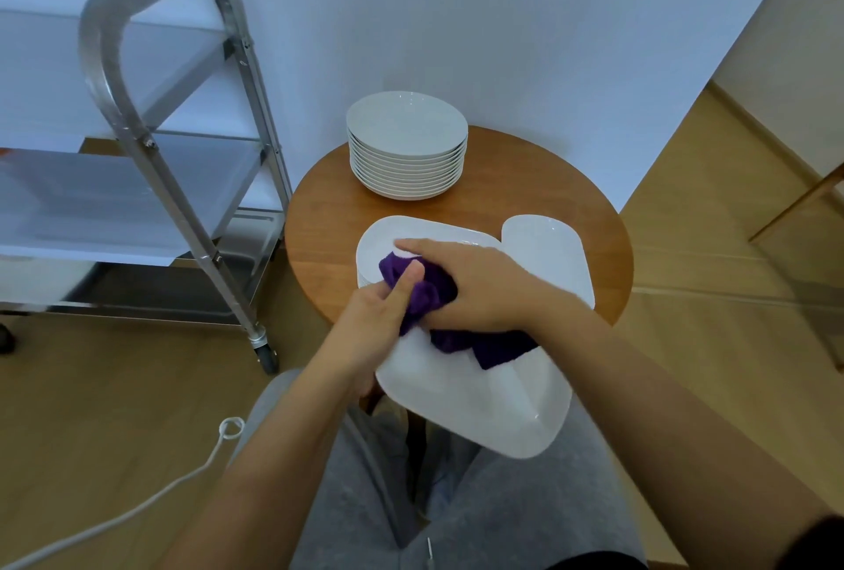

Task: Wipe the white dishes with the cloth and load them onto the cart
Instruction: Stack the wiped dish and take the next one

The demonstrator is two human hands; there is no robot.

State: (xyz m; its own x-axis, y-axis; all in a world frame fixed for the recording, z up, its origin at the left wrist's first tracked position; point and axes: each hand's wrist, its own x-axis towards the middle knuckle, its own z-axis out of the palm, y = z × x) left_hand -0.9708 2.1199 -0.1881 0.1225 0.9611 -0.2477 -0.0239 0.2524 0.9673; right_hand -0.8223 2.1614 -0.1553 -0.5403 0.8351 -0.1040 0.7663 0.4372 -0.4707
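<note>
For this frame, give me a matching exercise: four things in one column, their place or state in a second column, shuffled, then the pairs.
1. purple cloth
2. stack of round plates
3. cart
4. rectangular platter

A. at the far side of the round table
B. bunched under the right hand
C. left of the table, shelves bare
D. tilted, its left edge held by the left hand

Pairs: 1-B, 2-A, 3-C, 4-D

The small round wooden table (511, 186) is crowded. A tall stack of round white plates (408, 145) fills its far edge against the pale wall. Rectangular white platters (545, 250) cover the near and right parts, one large white platter (470, 405) overhanging the near edge above the grey-trousered knees. Bare wood stays open along the left edge and in a band between stack and platters. To the left, the steel cart's (150, 145) slanted tubular handle frame bars its near end; its shelves lie open.
</note>
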